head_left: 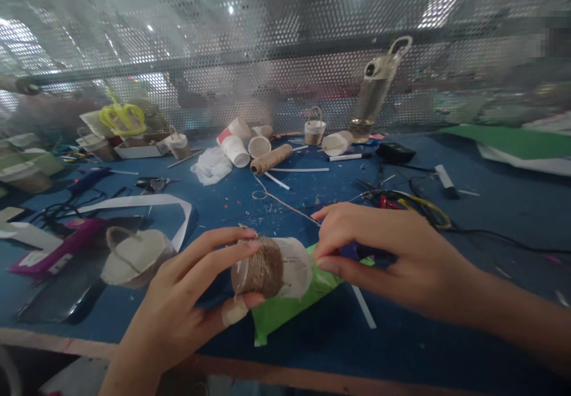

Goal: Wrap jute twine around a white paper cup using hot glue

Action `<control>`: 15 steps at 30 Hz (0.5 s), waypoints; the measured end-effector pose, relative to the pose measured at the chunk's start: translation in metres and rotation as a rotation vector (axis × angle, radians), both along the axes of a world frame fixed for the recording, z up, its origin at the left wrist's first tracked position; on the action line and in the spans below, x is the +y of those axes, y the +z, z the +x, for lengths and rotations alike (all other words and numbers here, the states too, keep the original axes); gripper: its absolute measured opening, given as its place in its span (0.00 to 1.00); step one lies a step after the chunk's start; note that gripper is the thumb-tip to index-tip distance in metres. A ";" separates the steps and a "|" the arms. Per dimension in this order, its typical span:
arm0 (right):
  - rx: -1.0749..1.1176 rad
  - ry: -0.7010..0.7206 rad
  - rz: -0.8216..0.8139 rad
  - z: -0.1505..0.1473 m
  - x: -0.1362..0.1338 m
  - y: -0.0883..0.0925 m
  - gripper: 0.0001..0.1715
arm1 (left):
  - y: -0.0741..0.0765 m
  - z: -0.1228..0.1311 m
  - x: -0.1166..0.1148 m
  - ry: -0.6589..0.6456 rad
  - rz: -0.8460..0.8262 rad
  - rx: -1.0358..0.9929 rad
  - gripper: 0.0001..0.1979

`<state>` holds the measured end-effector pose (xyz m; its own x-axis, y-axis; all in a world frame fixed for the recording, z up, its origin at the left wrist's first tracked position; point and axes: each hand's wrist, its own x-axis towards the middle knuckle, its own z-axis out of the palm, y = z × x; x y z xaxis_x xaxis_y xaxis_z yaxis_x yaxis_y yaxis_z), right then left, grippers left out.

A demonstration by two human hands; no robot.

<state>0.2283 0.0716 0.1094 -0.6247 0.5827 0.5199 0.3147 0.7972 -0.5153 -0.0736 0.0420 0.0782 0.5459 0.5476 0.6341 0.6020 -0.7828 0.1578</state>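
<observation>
My left hand [187,292], with a plaster around its thumb, grips a paper cup [300,268] lying on its side. Brown twine [269,265] is wound around the lower part of the cup, and the white printed part toward the rim is bare. My right hand [375,241] is closed in a pinch beside the cup's rim. A loose strand of twine [289,207] runs from the twine roll [272,158] to its fingers; the fingertips partly hide it. Beneath the cup lies a green sheet [281,319].
A small handled cup basket [134,259] stands left of my left hand, near a purple box [66,244]. Several paper cups [235,149], a crumpled white bag [212,166] and a water bottle [370,99] are at the back. Pliers and cables [423,209] lie at right.
</observation>
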 end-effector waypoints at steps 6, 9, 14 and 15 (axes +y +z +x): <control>0.092 -0.020 0.008 -0.005 0.000 -0.010 0.09 | -0.002 0.001 -0.001 -0.050 -0.027 0.017 0.17; 0.100 -0.051 -0.008 -0.008 -0.001 -0.012 0.10 | -0.002 0.001 -0.002 -0.064 -0.046 0.022 0.17; 0.102 -0.076 -0.041 -0.010 0.000 -0.016 0.10 | -0.003 0.002 -0.002 -0.073 -0.031 0.035 0.16; 0.096 -0.078 -0.044 -0.010 0.000 -0.017 0.10 | -0.003 0.003 -0.002 -0.080 -0.027 0.037 0.16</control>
